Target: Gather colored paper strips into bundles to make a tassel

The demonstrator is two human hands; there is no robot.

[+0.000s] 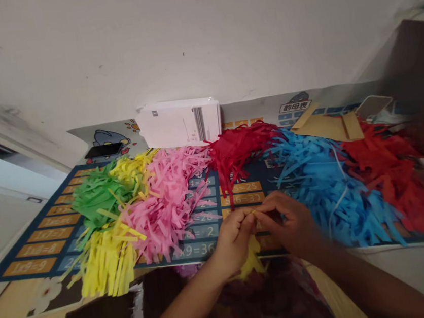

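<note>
My left hand (233, 235) and my right hand (293, 221) meet at the near edge of the table, their fingertips pinched together. Between them is the top of a yellow tissue-paper tassel (253, 261), whose fringe hangs down in front of my lap. The pinched tip is small and partly covered by my fingers. Beyond my left hand lies a heap of pink fringed tassels (170, 199). Blue tassels (333, 181) spread out to the right of my right hand. Dark red tassels (243, 147) lie straight ahead, farther back on the table.
Green tassels (99, 195) and yellow tassels (109, 267) lie at left, some over the edge. Red tassels (393, 174) are at right. A white box (179, 124) leans on the wall near a dark phone (104, 150). Folded cardboard (325, 126) sits behind the blue tassels.
</note>
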